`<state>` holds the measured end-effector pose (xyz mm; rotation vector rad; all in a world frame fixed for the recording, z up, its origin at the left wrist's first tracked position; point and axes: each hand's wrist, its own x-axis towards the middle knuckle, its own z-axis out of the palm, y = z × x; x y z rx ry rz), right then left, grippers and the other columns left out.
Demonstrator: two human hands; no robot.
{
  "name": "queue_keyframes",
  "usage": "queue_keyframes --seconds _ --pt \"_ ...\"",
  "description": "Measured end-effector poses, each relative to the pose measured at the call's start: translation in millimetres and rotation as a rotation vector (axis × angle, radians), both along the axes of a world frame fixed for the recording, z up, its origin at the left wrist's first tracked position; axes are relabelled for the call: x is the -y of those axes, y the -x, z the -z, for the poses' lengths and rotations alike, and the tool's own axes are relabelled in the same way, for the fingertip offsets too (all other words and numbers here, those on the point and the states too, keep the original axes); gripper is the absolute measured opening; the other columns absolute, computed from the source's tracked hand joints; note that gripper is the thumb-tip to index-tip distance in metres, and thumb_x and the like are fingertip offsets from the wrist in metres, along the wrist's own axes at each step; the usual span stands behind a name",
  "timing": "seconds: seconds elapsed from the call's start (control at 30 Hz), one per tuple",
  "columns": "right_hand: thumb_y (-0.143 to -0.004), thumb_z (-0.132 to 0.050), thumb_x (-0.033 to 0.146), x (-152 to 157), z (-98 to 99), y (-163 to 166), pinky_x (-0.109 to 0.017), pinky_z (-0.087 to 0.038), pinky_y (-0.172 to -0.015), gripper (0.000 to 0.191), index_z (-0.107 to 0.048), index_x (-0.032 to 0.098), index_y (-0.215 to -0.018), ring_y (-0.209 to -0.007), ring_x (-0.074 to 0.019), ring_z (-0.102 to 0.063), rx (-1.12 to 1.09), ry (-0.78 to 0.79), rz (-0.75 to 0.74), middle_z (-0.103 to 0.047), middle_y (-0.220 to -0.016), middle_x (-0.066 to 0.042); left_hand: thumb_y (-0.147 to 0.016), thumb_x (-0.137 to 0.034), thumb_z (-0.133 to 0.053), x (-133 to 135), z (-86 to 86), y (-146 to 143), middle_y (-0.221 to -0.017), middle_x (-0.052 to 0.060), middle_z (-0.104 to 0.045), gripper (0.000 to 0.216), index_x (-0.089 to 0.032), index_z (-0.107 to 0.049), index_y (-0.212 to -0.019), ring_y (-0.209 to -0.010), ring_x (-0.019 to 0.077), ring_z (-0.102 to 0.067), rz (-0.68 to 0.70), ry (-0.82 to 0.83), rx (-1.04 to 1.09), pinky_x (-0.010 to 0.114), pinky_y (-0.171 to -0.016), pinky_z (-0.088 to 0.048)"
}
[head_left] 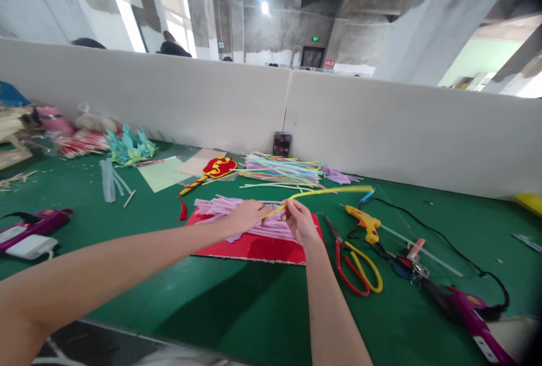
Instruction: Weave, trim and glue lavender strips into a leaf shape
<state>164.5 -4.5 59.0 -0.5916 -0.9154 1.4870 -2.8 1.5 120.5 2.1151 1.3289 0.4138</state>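
A yellow pipe cleaner (334, 191) is stretched between my two hands, its free end reaching out to the right. My left hand (249, 217) pinches its left end, low over the bundle of lilac pipe cleaners (215, 207). My right hand (300, 222) grips it just beside, thumb and fingertips pressed together. Beneath both hands the lilac bundle lies on a red board (258, 250). Behind the hands is a pile of multicoloured pipe cleaners (282, 169). Left of that pile lies a red and yellow fan-shaped piece (219, 167) with a tassel.
Scissors (351, 264) with red and yellow handles lie right of the board. Beyond them are a yellow glue gun (365, 222), its cable, and a purple power strip (474, 321). Another purple device (34, 227) sits at left. A white partition (169, 95) borders the green table (254, 309).
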Motion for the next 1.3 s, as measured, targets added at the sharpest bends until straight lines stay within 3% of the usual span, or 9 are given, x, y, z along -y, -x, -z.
queue_keyframes --seconds 0.07,0.23,0.6,1.0,1.3 --pt "-0.070 -0.071 0.036 -2.5 3.5 0.4 -0.020 -0.038 -0.052 0.020 -0.068 0.017 -0.069 -0.053 -0.0067 -0.047 0.000 -0.002 0.031 -0.055 -0.056 0.002 -0.085 -0.057 -0.030 0.2 3.2 -0.8 -0.056 0.001 -0.053 0.057 -0.017 -0.058 -0.056 -0.055 0.0151 -0.049 0.047 0.038 0.036 0.026 -0.055 -0.030" --pt "-0.069 -0.072 0.038 -6.3 6.1 -1.2 -0.018 -0.038 -0.051 0.021 -0.066 0.019 -0.072 -0.053 -0.0056 -0.046 -0.037 -0.013 0.100 -0.054 -0.058 0.004 -0.085 -0.051 -0.032 -3.9 7.2 -1.0 -0.039 -0.006 -0.037 0.047 -0.017 -0.058 -0.067 -0.035 0.0111 -0.034 0.125 0.299 0.142 0.024 -0.043 -0.029" --pt "-0.065 -0.075 0.040 -11.9 8.6 -17.6 -0.017 -0.041 -0.050 0.024 -0.066 0.020 -0.072 -0.050 -0.0047 -0.048 -0.110 0.013 0.230 -0.054 -0.056 0.005 -0.080 -0.044 -0.056 -6.7 17.1 8.9 -0.060 -0.002 -0.058 0.029 -0.016 -0.057 -0.089 -0.050 0.0097 -0.050 0.350 0.661 0.439 0.023 -0.053 -0.040" --pt "-0.065 -0.075 0.041 -12.6 8.8 -19.9 -0.017 -0.041 -0.050 0.024 -0.065 0.020 -0.073 -0.051 -0.0046 -0.047 -0.118 0.013 0.250 -0.051 -0.056 0.006 -0.079 -0.043 -0.058 -3.3 22.4 6.8 -0.052 -0.003 -0.057 0.029 -0.016 -0.059 -0.090 -0.047 0.0106 -0.050 0.341 0.727 0.487 0.025 -0.056 -0.041" --pt "-0.065 -0.074 0.042 -10.0 5.1 -16.0 -0.019 -0.040 -0.049 0.024 -0.064 0.020 -0.072 -0.050 -0.0055 -0.045 -0.075 0.008 0.267 -0.050 -0.057 0.005 -0.081 -0.021 -0.049 0.5 16.4 4.3 -0.045 -0.005 -0.055 0.022 -0.016 -0.062 -0.098 -0.045 0.0101 -0.050 0.347 0.670 0.353 0.022 -0.054 -0.037"
